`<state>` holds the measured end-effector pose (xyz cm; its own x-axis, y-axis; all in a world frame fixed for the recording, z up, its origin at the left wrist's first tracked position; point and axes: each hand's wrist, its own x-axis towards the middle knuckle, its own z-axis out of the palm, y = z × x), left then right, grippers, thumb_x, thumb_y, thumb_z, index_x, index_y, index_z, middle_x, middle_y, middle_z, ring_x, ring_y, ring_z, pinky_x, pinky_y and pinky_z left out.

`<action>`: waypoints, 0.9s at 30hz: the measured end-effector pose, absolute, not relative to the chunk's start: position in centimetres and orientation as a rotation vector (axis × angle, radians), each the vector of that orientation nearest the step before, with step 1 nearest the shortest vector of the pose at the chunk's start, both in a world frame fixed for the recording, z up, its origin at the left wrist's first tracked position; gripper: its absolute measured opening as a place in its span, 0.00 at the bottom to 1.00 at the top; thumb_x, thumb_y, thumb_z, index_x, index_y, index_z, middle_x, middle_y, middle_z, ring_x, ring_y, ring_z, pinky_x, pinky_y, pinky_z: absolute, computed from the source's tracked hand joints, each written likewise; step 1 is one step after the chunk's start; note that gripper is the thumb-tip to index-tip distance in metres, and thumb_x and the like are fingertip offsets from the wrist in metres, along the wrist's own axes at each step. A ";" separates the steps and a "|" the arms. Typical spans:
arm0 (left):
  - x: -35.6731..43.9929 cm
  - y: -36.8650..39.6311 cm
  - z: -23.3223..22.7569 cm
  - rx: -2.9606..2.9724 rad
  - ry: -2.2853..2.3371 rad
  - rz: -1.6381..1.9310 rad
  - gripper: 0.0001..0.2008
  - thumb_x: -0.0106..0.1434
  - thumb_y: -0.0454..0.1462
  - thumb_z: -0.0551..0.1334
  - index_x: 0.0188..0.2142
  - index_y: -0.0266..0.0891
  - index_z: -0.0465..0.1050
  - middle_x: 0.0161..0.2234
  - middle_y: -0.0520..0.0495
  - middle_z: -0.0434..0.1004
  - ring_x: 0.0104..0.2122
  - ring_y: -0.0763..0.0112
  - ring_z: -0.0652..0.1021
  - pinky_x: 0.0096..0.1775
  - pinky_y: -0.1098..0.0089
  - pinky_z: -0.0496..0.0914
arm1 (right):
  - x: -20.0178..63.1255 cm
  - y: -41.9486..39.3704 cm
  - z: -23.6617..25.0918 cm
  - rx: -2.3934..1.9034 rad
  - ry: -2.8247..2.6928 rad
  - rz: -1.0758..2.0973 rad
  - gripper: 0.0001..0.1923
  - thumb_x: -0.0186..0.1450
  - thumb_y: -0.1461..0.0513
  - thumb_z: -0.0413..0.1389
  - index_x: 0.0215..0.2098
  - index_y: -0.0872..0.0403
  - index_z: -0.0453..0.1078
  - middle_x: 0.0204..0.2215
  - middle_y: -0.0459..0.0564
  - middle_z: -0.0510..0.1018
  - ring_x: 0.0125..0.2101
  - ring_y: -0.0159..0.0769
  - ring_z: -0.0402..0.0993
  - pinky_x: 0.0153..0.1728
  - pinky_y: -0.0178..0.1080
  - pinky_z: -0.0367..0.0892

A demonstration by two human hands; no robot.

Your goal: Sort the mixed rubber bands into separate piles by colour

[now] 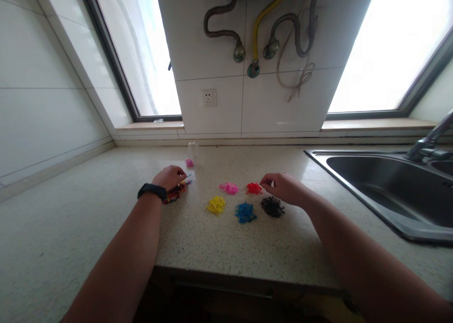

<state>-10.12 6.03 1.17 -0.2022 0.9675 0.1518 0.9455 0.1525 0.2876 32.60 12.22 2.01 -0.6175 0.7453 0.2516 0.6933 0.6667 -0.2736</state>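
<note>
Right hand [285,188]: grip pressed together at the fingertips, thumb against forefinger, tips just beside the red pile [254,188] on its sink side. Too small to tell whether a red band sits in the pinch. Red pile lies directly off the fingertips, toward the counter's [226,247] wall edge and left of the hand. Black pile [272,206] just under the palm, on the front-edge side.

Left hand [170,176]: grip curled closed over a mixed heap [177,193] of coloured bands, fingertips at the heap's wall-side end. No single band discernible in the grip. Dark wristband [152,191] on the wrist. Heap's long axis slants from the wrist toward the wall edge and the right.

Between the hands, well apart from the heap: pink pile [229,188] beside the red pile, yellow pile [216,205] and blue pile [245,212] nearer the front edge, all roughly round, no marked long axis. Right hand nearer to red, black and blue; left hand nearer to the heap; yellow and pink roughly midway, slightly closer to the left.

Further out: small clear jar [192,149] with a pink bit [189,163] in front of it near the wall edge; sink [389,191] at the counter's right end.
</note>
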 end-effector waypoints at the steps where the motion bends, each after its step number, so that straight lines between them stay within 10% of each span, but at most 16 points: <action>1: -10.0 6.0 1.3 1.956 2.307 0.541 0.16 0.60 0.46 0.60 0.36 0.39 0.82 0.36 0.41 0.83 0.34 0.63 0.79 0.35 0.69 0.66 | 32.6 12.3 2.0 -1.137 -2.540 0.211 0.11 0.64 0.57 0.54 0.38 0.48 0.78 0.30 0.46 0.82 0.28 0.33 0.73 0.30 0.36 0.59; 27: 6.3 2.1 4.3 1.866 1.100 1.278 0.14 0.64 0.46 0.63 0.36 0.35 0.74 0.29 0.50 0.74 0.29 0.74 0.71 0.32 0.72 0.66 | 32.5 12.5 1.7 -1.148 -2.499 0.184 0.09 0.63 0.59 0.55 0.37 0.47 0.77 0.30 0.45 0.82 0.29 0.33 0.73 0.30 0.35 0.59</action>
